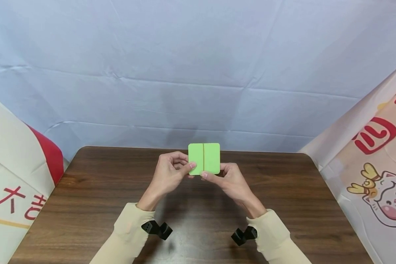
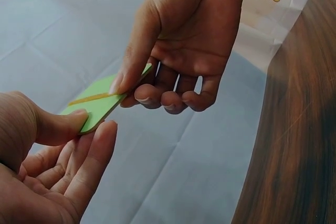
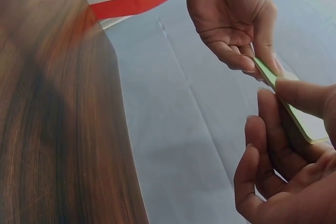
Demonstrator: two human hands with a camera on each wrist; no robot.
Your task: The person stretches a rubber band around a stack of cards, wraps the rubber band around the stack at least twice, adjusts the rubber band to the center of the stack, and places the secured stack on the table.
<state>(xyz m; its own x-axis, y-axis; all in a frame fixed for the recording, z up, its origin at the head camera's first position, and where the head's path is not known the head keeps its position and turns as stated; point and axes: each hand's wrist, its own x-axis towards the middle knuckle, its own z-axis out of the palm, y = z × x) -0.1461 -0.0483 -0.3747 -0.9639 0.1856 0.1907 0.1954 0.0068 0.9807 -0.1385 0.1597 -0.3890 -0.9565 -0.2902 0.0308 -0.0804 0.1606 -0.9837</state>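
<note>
Both hands hold up one thin green square with rounded corners [image 1: 212,156], like a small stack of cards, above the far part of the table. A narrow yellow-brown band [image 1: 203,154] runs down its middle. My left hand [image 1: 167,173] pinches the left side, thumb on the face and fingers behind. My right hand [image 1: 233,183] pinches the lower right part, its thumb tip close to the band. In the left wrist view the green square [image 2: 102,111] is tilted, showing its thin edge. In the right wrist view its edge [image 3: 296,116] faces the camera, and the band is hidden.
The brown wooden table [image 1: 118,165] lies below the hands. A pale blue cloth [image 1: 198,73] hangs behind its far edge. Printed cloths stand at the left [image 1: 13,176] and right [image 1: 379,161]. Small black wrist cameras [image 1: 158,229] sit at the cream sleeves.
</note>
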